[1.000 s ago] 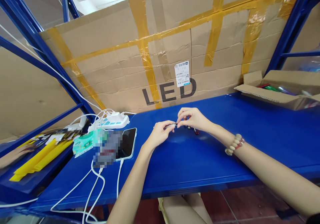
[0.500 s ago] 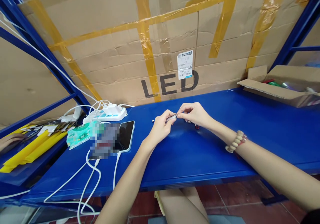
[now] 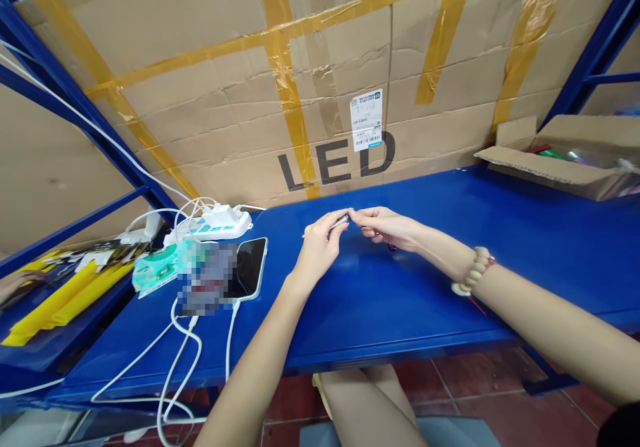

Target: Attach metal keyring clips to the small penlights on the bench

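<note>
My left hand pinches a thin silver pen-like rod just above the blue shelf top. My right hand meets it at the rod's right tip, fingers pinched there. A small dark red part shows under my right palm, partly hidden. A beaded bracelet circles my right wrist.
A phone on a white cable lies left of my hands, beside a blurred item, a teal packet and a white power strip. Yellow strips lie far left. A taped cardboard sheet marked LED stands behind. An open carton sits right.
The view has tipped down and slightly closer. Both hands stay joined on the rod, and its right end has lifted a little between the fingertips.
</note>
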Available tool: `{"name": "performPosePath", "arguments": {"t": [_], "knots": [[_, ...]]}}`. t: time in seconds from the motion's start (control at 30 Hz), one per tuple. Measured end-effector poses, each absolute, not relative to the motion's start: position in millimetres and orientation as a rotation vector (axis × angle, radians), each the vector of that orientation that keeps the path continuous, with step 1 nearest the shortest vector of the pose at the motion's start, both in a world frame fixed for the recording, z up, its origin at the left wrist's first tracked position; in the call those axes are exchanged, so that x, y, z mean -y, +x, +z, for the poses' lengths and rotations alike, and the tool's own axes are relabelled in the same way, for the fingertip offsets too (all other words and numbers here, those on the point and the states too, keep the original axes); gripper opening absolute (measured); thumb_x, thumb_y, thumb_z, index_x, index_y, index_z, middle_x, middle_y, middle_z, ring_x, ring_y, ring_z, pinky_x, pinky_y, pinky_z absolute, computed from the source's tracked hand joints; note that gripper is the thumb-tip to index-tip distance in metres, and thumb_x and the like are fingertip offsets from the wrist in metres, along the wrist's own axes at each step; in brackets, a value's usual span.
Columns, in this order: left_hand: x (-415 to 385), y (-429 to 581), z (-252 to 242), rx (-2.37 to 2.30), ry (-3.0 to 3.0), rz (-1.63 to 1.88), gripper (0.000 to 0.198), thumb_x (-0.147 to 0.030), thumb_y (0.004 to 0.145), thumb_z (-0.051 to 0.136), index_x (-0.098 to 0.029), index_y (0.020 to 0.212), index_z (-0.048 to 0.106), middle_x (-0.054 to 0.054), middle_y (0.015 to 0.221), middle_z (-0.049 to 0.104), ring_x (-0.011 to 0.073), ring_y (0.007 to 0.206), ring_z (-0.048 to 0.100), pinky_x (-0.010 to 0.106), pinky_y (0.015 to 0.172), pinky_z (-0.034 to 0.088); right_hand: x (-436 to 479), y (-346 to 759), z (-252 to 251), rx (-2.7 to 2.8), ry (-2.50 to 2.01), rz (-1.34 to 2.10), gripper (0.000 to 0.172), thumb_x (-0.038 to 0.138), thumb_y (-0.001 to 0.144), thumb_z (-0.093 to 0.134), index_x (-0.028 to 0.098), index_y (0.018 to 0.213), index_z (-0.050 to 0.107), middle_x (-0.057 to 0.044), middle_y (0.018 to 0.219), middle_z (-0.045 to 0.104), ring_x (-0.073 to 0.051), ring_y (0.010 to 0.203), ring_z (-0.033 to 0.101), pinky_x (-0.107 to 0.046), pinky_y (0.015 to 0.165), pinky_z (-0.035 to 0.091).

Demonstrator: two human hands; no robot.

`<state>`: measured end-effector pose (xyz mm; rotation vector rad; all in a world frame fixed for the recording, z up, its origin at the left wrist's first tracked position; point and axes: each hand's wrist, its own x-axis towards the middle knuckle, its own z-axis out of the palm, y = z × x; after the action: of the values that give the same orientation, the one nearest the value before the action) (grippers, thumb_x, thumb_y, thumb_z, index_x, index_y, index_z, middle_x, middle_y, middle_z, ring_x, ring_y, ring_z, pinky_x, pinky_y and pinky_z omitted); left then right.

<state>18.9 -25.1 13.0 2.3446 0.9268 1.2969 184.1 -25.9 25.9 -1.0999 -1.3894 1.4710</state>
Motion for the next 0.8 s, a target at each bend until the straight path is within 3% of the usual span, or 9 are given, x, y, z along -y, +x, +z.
{"name": "performPosePath", "arguments": {"t": [0.17,0.33,0.6,0.8], "knots": [[21.0,18.7,10.0,-0.96,2.396,1.295,0.024,-0.018,0.086,0.045,-0.018,0.104,0.062,0.004,0.087,0.067,0.0138,0.075,0.063,0.024,0.07,0.051,24.1,183.9,23.5,1.451,-1.192,1.32,0.045,0.057,0.057,0.071,0.016,0.057,0.052,0.005,0.051,0.041,-0.004,0.045,0.032,-0.018,0.037,0.017],[20.5,19.9,9.9,-1.061,2.352,1.261,0.023,-0.018,0.086,0.043,-0.016,0.1,0.061,0.004,0.082,0.066,0.0133,0.071,0.061,0.024,0.068,0.049,20.5,188.3,23.0,1.539,-1.159,1.011,0.041,0.055,0.06,0.069,0.016,0.071,0.063,0.005,0.047,0.046,-0.005,0.04,0.035,-0.02,0.037,0.025],[23.0,18.7,13.9,-1.156,2.355,1.197,0.022,-0.023,0.089,0.038,-0.018,0.1,0.057,0.004,0.085,0.064,0.0143,0.075,0.06,0.025,0.071,0.046,18.6,192.1,23.2,1.616,-1.001,0.785,0.041,0.049,0.062,0.07,0.017,0.089,0.068,-0.001,0.073,0.061,-0.004,0.042,0.042,-0.021,0.038,0.032],[26.1,16.7,16.1,-1.177,2.402,1.074,0.023,-0.024,0.091,0.035,-0.02,0.099,0.056,0.003,0.085,0.063,0.0153,0.077,0.059,0.024,0.069,0.044,19.2,190.1,17.7,1.746,-0.978,0.702,0.038,0.05,0.066,0.067,0.019,0.088,0.07,-0.005,0.086,0.064,-0.007,0.046,0.048,-0.022,0.038,0.036]]}}
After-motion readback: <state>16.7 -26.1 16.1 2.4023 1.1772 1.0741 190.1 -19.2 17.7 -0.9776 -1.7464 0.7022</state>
